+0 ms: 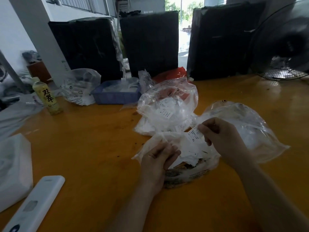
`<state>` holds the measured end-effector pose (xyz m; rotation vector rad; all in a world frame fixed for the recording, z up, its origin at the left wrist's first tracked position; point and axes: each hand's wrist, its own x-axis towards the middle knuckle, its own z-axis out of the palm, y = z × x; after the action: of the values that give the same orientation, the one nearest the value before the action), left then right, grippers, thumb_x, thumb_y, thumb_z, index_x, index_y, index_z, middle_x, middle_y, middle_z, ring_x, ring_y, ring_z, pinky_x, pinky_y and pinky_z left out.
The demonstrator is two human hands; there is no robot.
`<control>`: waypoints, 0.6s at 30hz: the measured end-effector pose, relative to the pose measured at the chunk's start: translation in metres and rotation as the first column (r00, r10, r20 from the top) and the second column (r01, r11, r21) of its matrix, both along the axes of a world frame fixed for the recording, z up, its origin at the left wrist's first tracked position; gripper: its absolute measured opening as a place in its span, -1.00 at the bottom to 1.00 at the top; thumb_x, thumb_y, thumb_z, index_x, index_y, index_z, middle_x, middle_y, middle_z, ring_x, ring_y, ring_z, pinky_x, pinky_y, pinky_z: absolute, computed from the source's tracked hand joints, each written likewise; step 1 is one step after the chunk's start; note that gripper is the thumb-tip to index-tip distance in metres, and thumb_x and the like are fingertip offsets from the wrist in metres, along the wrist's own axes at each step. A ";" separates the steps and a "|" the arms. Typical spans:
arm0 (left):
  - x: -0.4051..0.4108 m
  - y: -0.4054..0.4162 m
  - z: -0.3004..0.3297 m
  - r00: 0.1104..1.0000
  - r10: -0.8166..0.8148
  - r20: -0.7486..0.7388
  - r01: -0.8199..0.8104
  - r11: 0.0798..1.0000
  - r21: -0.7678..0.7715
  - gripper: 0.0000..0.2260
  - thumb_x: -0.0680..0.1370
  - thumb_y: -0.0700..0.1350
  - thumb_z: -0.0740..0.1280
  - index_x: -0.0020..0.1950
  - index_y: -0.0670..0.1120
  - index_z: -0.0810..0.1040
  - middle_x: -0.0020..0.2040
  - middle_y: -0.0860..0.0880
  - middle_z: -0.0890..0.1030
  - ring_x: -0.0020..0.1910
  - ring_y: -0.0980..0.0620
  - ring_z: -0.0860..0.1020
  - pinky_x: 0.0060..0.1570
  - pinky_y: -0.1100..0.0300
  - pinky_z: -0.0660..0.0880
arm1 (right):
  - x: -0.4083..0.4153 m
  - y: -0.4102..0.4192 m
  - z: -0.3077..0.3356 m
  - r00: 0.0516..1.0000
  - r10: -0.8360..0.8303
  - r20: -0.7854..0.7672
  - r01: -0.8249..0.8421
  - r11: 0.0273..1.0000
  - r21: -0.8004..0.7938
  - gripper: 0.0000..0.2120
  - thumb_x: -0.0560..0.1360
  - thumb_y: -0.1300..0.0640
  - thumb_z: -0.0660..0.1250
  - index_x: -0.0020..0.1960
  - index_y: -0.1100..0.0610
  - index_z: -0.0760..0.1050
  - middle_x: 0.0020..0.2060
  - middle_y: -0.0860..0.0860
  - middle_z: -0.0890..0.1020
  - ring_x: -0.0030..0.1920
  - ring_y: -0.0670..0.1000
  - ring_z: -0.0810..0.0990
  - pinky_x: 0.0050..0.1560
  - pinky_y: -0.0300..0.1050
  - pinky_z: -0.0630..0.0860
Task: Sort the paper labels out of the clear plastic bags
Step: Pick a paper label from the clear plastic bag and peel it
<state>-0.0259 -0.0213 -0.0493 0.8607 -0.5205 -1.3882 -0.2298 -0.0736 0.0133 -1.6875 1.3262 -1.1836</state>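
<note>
— What's nearest on the counter (100, 164)?

— A white remote (36, 205) at the near left edge. Past it, the left hand (158, 160) has its fingers curled into the mouth of a clear plastic bag (189, 171), holding the film open. The right hand (220, 133) pinches a paper label (194, 135) between thumb and fingertips, lifted just above that bag.

— How will the label handle?

— Light and limp, I'd judge, easy to crease or tear, so a pinch at one edge is enough. The bag looks thin and slippery (better gripped at the rim).

— And how does it look?

— Small, white, printed in dark text with "XL". More white slips lie crumpled inside the bag.

— Farther back?

— Two more clear bags (168, 104) holding labels, a blue tray (115, 96), a yellow drink bottle (46, 97), then black-wrapped bundles (150, 41).
</note>
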 end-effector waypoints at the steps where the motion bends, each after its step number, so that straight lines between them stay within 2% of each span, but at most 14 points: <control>1: 0.000 0.000 0.000 1.000 -0.003 0.003 0.003 1.000 -0.002 -0.70 0.46 -0.18 0.50 0.15 -0.27 0.69 0.08 -0.28 0.74 0.05 -0.20 0.75 -0.04 0.19 0.69 | 0.000 0.000 0.000 0.997 0.006 0.078 -0.009 0.999 0.039 -0.91 0.59 0.03 0.41 -0.05 0.04 0.60 -0.32 -0.01 0.67 -0.33 -0.06 0.62 -0.17 -0.02 0.61; 4: 0.000 0.000 0.001 1.000 -0.010 -0.004 0.010 1.000 0.005 -0.64 0.49 -0.19 0.48 0.25 -0.30 0.64 0.12 -0.28 0.74 0.07 -0.19 0.75 -0.02 0.20 0.68 | 0.001 -0.002 -0.003 0.965 0.025 0.261 -0.054 0.993 0.108 -0.89 0.56 0.14 0.45 0.04 0.16 0.60 -0.26 0.11 0.71 -0.23 0.09 0.71 -0.04 0.07 0.69; 6: 0.001 0.000 0.002 1.000 -0.012 -0.014 0.012 1.000 0.010 -0.63 0.49 -0.19 0.48 0.25 -0.32 0.64 0.11 -0.29 0.73 0.06 -0.19 0.75 -0.02 0.20 0.69 | 0.003 -0.003 -0.005 0.946 0.036 0.321 -0.079 0.989 0.122 -0.85 0.54 0.20 0.46 0.09 0.19 0.59 -0.21 0.13 0.73 -0.18 0.13 0.73 -0.01 0.06 0.70; 11: 0.001 0.000 0.002 1.000 -0.015 0.001 0.015 1.000 0.010 -0.63 0.49 -0.18 0.49 0.24 -0.33 0.64 0.08 -0.29 0.74 0.05 -0.18 0.75 -0.01 0.20 0.68 | 0.011 0.000 -0.008 0.934 0.115 0.339 -0.150 0.985 0.079 -0.79 0.50 0.20 0.48 0.11 0.22 0.61 -0.18 0.13 0.74 -0.13 0.13 0.75 -0.01 -0.03 0.70; 15: 0.001 0.000 0.002 1.000 -0.019 0.001 0.019 1.000 0.010 -0.70 0.54 -0.21 0.47 0.23 -0.30 0.66 0.10 -0.29 0.73 0.07 -0.19 0.75 0.00 0.19 0.68 | 0.016 0.004 -0.007 0.930 0.163 0.328 -0.191 0.980 0.056 -0.90 0.51 0.24 0.47 0.02 0.19 0.64 -0.22 0.13 0.74 -0.17 0.13 0.75 -0.03 -0.05 0.70; 18: 0.000 0.000 0.003 1.000 -0.020 0.001 0.020 1.000 0.010 -0.64 0.48 -0.18 0.49 0.23 -0.31 0.66 0.11 -0.29 0.73 0.07 -0.19 0.75 0.00 0.20 0.68 | 0.017 0.006 -0.007 0.950 0.174 0.261 -0.192 0.980 0.043 -0.94 0.54 0.24 0.45 0.01 0.15 0.64 -0.22 0.10 0.74 -0.17 0.10 0.75 -0.01 -0.03 0.70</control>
<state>-0.0256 -0.0213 -0.0458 0.8667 -0.5251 -1.4100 -0.2124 -0.0676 0.0060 -1.5149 1.0172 -1.1876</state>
